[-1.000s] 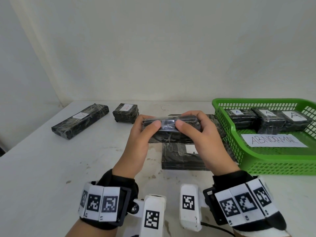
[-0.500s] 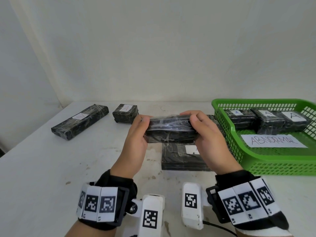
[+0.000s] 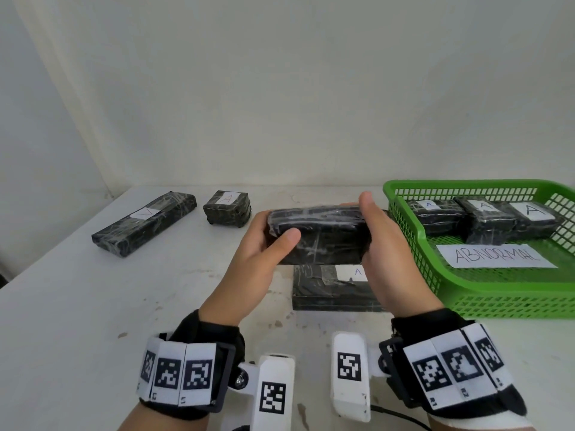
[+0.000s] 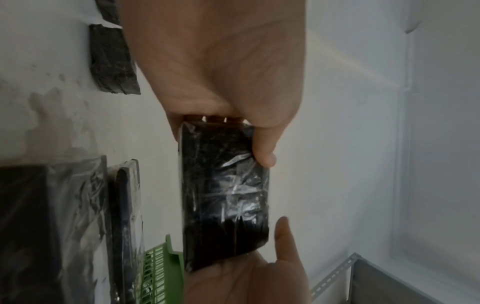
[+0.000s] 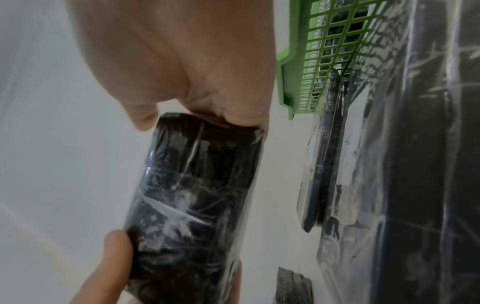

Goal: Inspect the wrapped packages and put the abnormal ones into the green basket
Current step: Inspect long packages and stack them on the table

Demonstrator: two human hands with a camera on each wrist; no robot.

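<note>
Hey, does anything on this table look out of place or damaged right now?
Nothing looks damaged or spilled. Two black film-wrapped packages with "A" labels lie outside the green plastic basket: a small cube-like one at the back and a flat one under the hands. The held package shows no label.

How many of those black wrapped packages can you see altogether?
7: three in the green basket, one held by both hands, one flat beneath it, two at the table's far left. More may be hidden.
</note>
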